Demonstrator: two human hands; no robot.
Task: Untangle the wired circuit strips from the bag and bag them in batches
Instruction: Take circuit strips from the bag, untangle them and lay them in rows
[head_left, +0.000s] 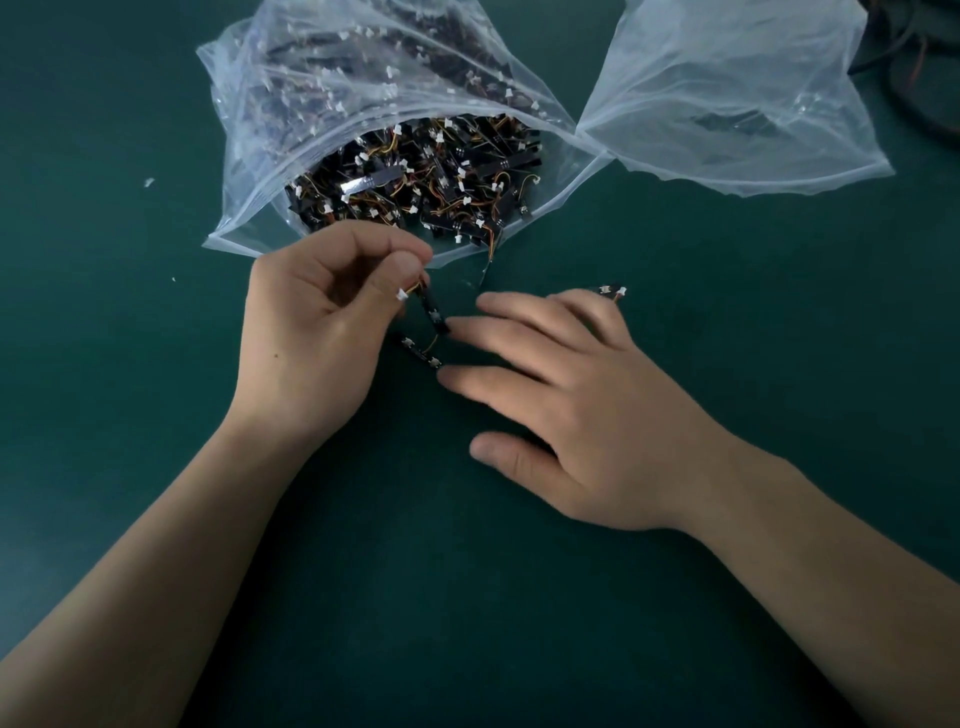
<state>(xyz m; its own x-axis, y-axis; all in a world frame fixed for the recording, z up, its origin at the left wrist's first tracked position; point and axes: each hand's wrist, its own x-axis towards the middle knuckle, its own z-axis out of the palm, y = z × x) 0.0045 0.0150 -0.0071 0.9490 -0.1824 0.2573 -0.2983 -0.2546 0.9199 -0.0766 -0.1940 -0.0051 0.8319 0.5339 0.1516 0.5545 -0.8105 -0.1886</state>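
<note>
An open clear plastic bag (249, 156) lies at the top centre, its mouth facing me and full of a tangle of black circuit strips (415, 176) with orange wires and white plugs. My left hand (317, 332) pinches one wired strip (432, 312) by its plug end, just below the bag's mouth. A second strip (420, 352) lies on the table under it, joined by a wire. My right hand (561, 395) lies flat with straight fingers, fingertips touching both strips. Another strip end (613, 291) shows beyond its fingers.
A second clear bag (727, 104) lies at the top right, holding a few dark pieces. Dark cables (919, 67) sit in the top right corner. Small white scraps (149, 182) lie on the green table (467, 597) at the left.
</note>
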